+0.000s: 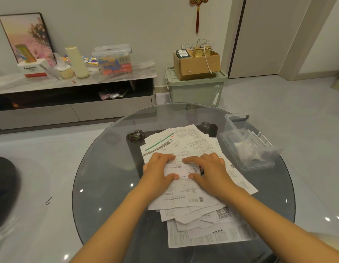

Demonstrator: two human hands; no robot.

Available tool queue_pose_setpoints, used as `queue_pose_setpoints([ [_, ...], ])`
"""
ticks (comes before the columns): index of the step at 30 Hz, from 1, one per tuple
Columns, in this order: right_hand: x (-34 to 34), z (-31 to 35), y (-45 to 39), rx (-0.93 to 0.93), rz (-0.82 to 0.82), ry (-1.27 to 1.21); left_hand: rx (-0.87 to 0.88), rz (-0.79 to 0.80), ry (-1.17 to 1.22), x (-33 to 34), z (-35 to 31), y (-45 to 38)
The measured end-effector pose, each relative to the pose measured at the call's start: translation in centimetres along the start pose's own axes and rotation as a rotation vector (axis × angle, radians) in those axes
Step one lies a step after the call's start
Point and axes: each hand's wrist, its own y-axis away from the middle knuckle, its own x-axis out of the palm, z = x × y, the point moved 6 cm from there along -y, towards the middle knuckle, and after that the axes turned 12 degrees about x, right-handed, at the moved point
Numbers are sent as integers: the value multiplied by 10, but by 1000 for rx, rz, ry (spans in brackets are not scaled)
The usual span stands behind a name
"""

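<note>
My left hand and my right hand meet over the middle of the round glass table. Between them I hold a small printed slip. Each hand pinches one short side of it, with the fingers curled over its far edge and the thumb set against its near edge; the two thumbs sit close together but apart, with printed paper showing between them. The slip lies on top of the pile of papers, and it seems to bow up a little between my hands, though from this angle I cannot be sure whether it is lifted or pressed flat.

The pile is a loose, overlapping spread of white printed sheets. It runs from the table's centre towards its near edge, where the lowest sheets fan out under my forearms; one sheet there shows a square code, and another beyond my right wrist shows a barcode. At the far side of the pile, just beyond my left fingertips, lies a sheet with a green stripe, turned at a slant.

Near the table's right edge stands a clear plastic box, apart from the pile; it holds a few more papers, leaning against its right wall.
</note>
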Motion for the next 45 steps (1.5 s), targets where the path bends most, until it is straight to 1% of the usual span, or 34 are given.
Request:
queue_pose_setpoints([
  [5, -4, -6, -1, 28, 75, -49, -36, -12, -1, -13, 11, 0],
  [10, -16, -4, 6, 26, 36, -91, 39, -54, -99, -18, -1, 0],
  [13, -22, -5, 11, 82, 107, -237, 146, -19, -130, -14, -14, 0],
  [17, -29, -4, 22, 149, 225, -371, 241, 36, -69, -11, -29, 7],
  [22, -38, 3, 34, 116, 260, -479, 301, 213, -43, -2, -40, 16],
  [25, -40, 9, 36, 72, 241, -502, 289, 219, -63, 1, -44, 18],
  [29, -38, 14, 30, -8, 158, -459, 281, 128, -17, 0, -47, 14],
  [32, -33, 15, 22, -67, 83, -403, 226, 69, 9, -3, -44, 13],
  [35, -25, 12, 13, -80, 21, -342, 180, 28, 50, -6, -39, 11],
  [39, -9, 10, 7, -42, 20, -231, 128, 5, 99, -4, -30, 8],
  [42, -1, 11, 7, -42, 16, -154, 114, 1, 52, -2, -26, 7],
  [45, 2, 9, 6, -28, 3, -130, 111, -1, -1, -3, -24, 5],
])
